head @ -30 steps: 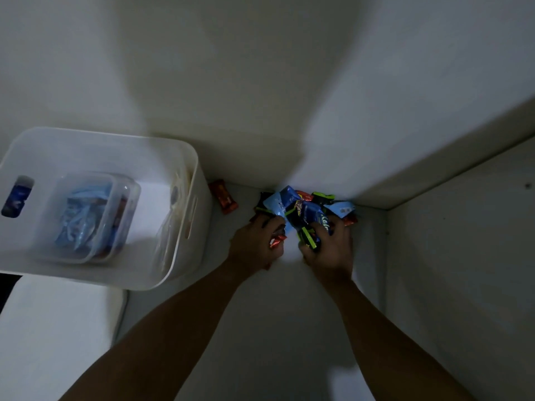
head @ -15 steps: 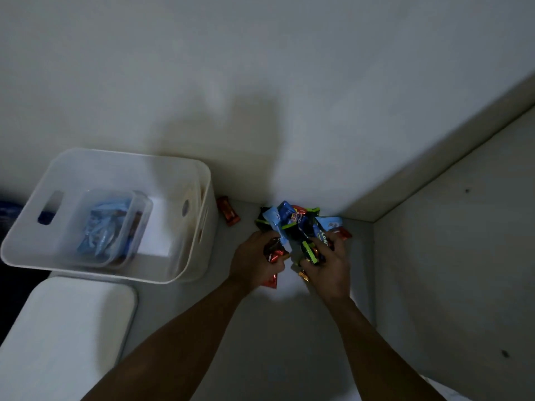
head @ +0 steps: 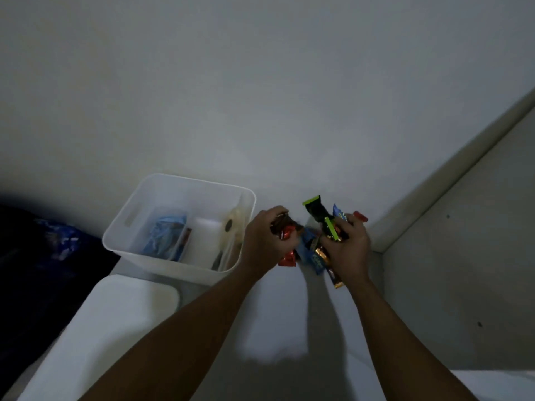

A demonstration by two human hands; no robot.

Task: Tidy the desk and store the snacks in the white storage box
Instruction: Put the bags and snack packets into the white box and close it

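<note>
The white storage box (head: 150, 198) stands at the left of the desk against the wall, with a clear inner container (head: 173, 238) of blue packets inside. My left hand (head: 265, 238) is closed around red and dark snack packets (head: 285, 233) just right of the box's rim. Beside it, my right hand (head: 346, 250) grips a bunch of snack packets (head: 318, 215) in black-green, blue and orange wrappers. Both hands are lifted off the desk. Some packets hang below my hands, partly hidden by my fingers.
A white lid (head: 121, 308) lies in front of the box at the lower left. A dark blue object (head: 55, 241) sits in shadow at the far left. A side panel (head: 463, 270) closes the corner on the right. The white wall (head: 260, 96) is behind.
Both hands have lifted the gathered snack packets off the desk corner and moved them left, toward the box. The small red packet by the box is no longer visible.
</note>
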